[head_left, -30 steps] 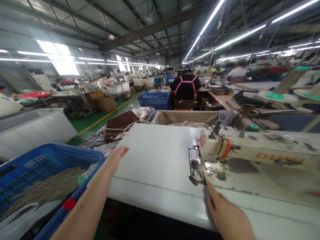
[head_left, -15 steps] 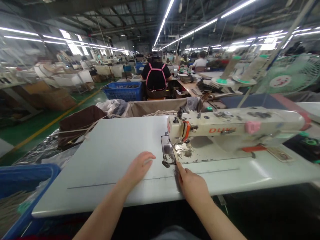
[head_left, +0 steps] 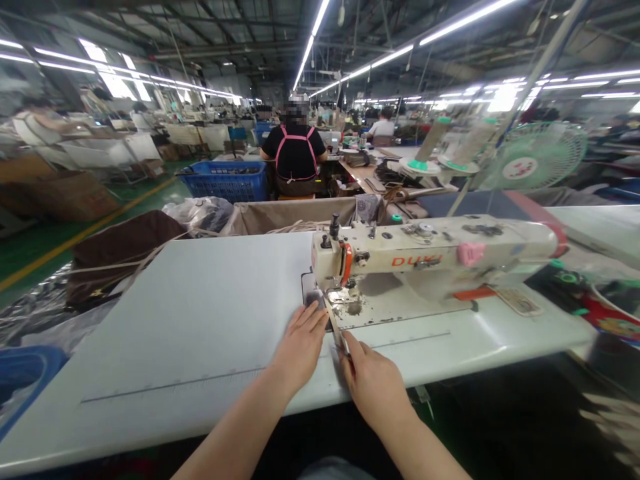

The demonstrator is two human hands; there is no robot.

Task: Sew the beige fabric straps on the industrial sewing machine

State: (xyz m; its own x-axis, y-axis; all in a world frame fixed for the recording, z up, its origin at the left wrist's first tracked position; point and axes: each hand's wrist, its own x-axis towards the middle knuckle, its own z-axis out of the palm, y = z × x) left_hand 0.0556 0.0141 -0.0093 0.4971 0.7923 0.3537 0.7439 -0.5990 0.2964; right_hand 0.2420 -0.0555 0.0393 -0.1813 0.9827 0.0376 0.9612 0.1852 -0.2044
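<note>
- The white table (head_left: 210, 307) has a thin tan strip (head_left: 334, 321) over it, in from the middle of the front edge.
- The strip points away from the front edge, up to the needle end of the sewing machine (head_left: 410, 252). I can't tell if its tip is under the foot.
- The right hand (head_left: 373, 379) is closed, with the near part of the strip pinched between thumb and fingers. It is close to the front edge.
- The left hand (head_left: 304, 341) is open and flat, with its fingers out straight and close together. Its fingertips are on the shiny metal plate (head_left: 309, 287), right beside the strip. I can't tell if they press on the strip too.
- The sewing machine stands on the right half of the table, nearer the back edge. A pink lump (head_left: 471, 253) is on its arm.
- A line of ruler marks (head_left: 175, 383) runs along the front edge.
- Past the left front corner is a blue basket (head_left: 40, 360). Brown cloth (head_left: 117, 243) is past the left edge.
- Past the back edge, a person in pink straps (head_left: 299, 153) sits facing away.
</note>
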